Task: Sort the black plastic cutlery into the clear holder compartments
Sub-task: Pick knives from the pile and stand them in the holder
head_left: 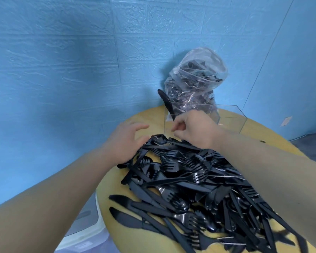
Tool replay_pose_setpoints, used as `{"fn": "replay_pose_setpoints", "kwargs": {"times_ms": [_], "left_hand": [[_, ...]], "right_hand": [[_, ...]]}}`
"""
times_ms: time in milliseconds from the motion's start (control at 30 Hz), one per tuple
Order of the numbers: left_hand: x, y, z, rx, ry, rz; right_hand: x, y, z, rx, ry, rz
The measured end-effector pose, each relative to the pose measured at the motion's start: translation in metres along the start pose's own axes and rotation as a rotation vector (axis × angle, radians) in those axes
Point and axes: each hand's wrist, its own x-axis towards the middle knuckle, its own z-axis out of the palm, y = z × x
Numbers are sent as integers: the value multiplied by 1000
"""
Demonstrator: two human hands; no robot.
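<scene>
Both bare forearms are reaching forward and up from the lower edge of the view, converging over the far end of a heap of black plastic cutlery. The left hand is lying palm down with its wrist low, hovering at the left edge of the heap beside a spoon; its fingers are stretching forward, loosely spread and holding nothing. The right hand is arching higher, knuckles up, just in front of the clear holder; its fingers are curling under toward the thumb, but whether anything is pinched between them cannot be told.

The cutlery is glossy and thin: forks with short tines, round-bowled spoons and long flat knives lying crossed and tangled over a round yellow wooden surface. The holder is standing at the far side of that surface, its walls flat, transparent and sharp-edged, with a single black knife leaning upright in its left compartment. Behind it a crinkled clear plastic bag full of more black cutlery is resting against a blue wall embossed with a brick pattern
</scene>
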Motion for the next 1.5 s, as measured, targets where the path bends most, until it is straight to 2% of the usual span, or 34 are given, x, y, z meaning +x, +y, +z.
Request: {"fn": "replay_pose_setpoints", "kwargs": {"times_ms": [133, 367, 533, 633, 733, 800, 867, 1000, 1133, 1300, 1500], "left_hand": [[-18, -11, 6, 90, -53, -30], [-9, -6, 21, 314, -157, 1], [1, -2, 20, 351, -79, 28], [0, 0, 17, 209, -32, 9], [-6, -2, 9, 51, 131, -42], [-13, -2, 1, 42, 230, -85], [-22, -4, -5, 95, 192, -143], [-42, -7, -10, 227, 0, -238], [-55, -4, -12, 259, -109, -280], [-58, 4, -8, 194, -103, -250], [-41, 10, 8, 249, -100, -232]], "right_hand": [[-8, 2, 15, -188, -202, 48], [-12, 15, 22, -294, -235, 132], [-11, 21, 24, -244, -201, 136], [-8, 23, 24, -197, -164, 139], [-7, 22, 21, -110, -89, 137], [-9, 21, 19, -45, -40, 129], [-12, 18, 18, -9, -17, 117], [-20, 9, 16, -1, 3, 110], [-27, 1, 14, -3, 28, 130], [-35, -8, 11, 22, 61, 169], [-46, -8, 9, 35, 110, 220]]}}
